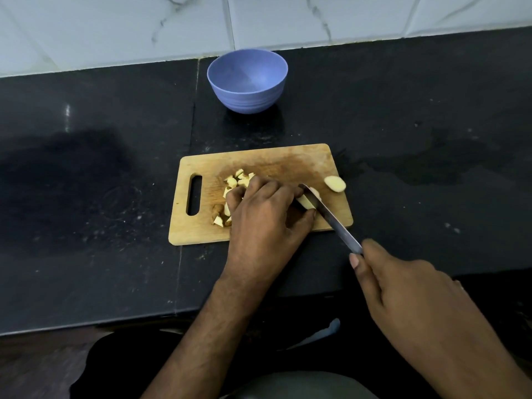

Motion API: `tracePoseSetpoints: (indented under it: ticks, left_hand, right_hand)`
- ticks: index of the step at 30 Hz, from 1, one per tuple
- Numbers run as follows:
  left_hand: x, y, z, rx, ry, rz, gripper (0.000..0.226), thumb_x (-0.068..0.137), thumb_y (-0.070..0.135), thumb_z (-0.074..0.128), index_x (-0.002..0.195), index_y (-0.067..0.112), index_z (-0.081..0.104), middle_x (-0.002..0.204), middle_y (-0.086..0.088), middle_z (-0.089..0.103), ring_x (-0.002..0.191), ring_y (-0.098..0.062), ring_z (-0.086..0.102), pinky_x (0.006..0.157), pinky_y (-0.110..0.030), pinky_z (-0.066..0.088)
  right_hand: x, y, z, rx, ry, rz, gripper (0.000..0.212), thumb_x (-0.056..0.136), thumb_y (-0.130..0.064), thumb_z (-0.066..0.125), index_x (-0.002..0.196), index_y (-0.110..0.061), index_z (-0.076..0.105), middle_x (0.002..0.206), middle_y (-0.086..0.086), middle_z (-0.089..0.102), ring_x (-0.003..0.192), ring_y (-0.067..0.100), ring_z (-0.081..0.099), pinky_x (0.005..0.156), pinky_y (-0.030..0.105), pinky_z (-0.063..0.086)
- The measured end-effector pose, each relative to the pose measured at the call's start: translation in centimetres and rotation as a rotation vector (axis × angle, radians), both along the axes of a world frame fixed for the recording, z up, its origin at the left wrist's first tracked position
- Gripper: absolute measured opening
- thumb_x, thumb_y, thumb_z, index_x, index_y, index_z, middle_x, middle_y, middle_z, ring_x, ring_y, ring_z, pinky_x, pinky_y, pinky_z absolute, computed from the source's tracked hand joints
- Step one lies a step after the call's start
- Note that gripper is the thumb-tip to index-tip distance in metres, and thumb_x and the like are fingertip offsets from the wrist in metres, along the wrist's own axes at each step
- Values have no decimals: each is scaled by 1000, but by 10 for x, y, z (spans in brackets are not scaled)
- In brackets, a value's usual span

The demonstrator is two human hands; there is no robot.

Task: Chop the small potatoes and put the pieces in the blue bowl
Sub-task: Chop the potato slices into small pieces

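A wooden cutting board [288,161] lies on the black counter. My left hand [264,214] pinches a potato piece [305,202] on the board between curled fingers and thumb. My right hand [403,286] grips the handle of a knife [331,217], whose blade rests against that piece. Several chopped potato pieces [237,180] lie left of my left hand, partly hidden under it. A potato half [335,184] sits at the board's right edge. The blue bowl [247,82] stands behind the board, with nothing visible inside.
The black stone counter [86,182] runs to a white tiled wall [115,27] at the back. A seam in the counter [191,139] lies left of the board. The counter's front edge is near my body, with dark clothing below.
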State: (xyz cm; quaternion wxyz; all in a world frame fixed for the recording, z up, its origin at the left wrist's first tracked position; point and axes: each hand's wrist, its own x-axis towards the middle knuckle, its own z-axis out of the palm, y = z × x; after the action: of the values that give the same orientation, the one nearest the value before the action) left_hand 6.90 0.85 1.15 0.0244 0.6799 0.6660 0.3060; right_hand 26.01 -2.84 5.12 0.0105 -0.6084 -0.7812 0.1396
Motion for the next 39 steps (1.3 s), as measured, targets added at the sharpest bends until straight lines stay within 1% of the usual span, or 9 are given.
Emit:
tracePoseSetpoints:
  ticks: [3, 7, 12, 17, 20, 24, 30, 35, 39]
  left_hand:
    - [-1, 1, 0, -7, -11, -5, 37, 85, 48, 70, 113, 24, 71, 108, 14, 68, 114, -6, 46, 93, -30, 18]
    - [0, 1, 1, 3, -23, -3, 31, 84, 48, 70, 108, 27, 71, 105, 15, 69, 112, -8, 49, 93, -31, 21]
    - [0, -1, 2, 8, -29, 19, 31, 82, 49, 70, 104, 28, 70, 103, 15, 69, 109, -8, 52, 91, -27, 18]
    - [-1, -4, 3, 26, -80, 21, 30, 81, 46, 73, 101, 27, 62, 97, 21, 60, 104, -9, 52, 88, -25, 16]
    - [-1, -3, 1, -5, -64, 22, 33, 82, 48, 72, 104, 26, 62, 103, 17, 64, 108, -11, 51, 88, -27, 17]
    - [-1, -3, -1, -30, -14, 0, 34, 86, 53, 65, 112, 32, 65, 108, 14, 62, 114, -12, 46, 90, -30, 17]
    - [-2, -1, -3, -24, -21, 51, 27, 85, 52, 70, 103, 32, 65, 98, 20, 55, 110, -12, 47, 87, -26, 14]
    - [-4, -2, -2, -35, -53, 30, 26, 90, 42, 68, 115, 33, 69, 107, 16, 63, 115, -12, 47, 91, -33, 19]
    - [-5, -2, -1, -36, -79, 19, 31, 90, 47, 67, 117, 32, 70, 108, 17, 67, 116, -12, 48, 93, -35, 22]
  right_hand:
    - [-5, 4, -3, -25, -20, -17, 23, 98, -54, 14, 94, -37, 30, 65, -4, 54, 53, 5, 54, 49, 20, 43]
    - [-18, 13, -9, 45, -18, -17, 22, 102, -49, 18, 93, -33, 31, 67, -6, 50, 59, 11, 53, 55, 30, 46]
    - [-29, 29, -15, 108, 16, 31, 23, 103, -49, 22, 96, -31, 35, 65, -7, 45, 59, 15, 47, 55, 32, 39]
    - [-8, 30, -14, 113, 258, 26, 34, 99, -52, 31, 80, -27, 42, 52, -2, 51, 44, 10, 51, 42, 30, 38]
    - [4, 22, -9, 116, 337, -36, 39, 98, -51, 35, 74, -22, 44, 48, 0, 49, 41, 10, 50, 40, 31, 41]
    - [7, 12, -7, 74, 272, -37, 38, 96, -55, 31, 73, -26, 41, 49, 0, 50, 42, 9, 52, 41, 23, 37]
    - [3, 5, -11, 49, 199, -49, 38, 95, -59, 25, 77, -30, 40, 52, -1, 52, 43, 9, 53, 43, 22, 42]
    - [2, 7, -5, 60, 96, -35, 34, 95, -59, 24, 81, -33, 39, 53, -5, 51, 44, 6, 52, 42, 17, 32]
    - [7, 8, -2, 77, 34, -31, 32, 95, -60, 25, 84, -33, 39, 54, -6, 51, 46, 6, 52, 44, 20, 38]
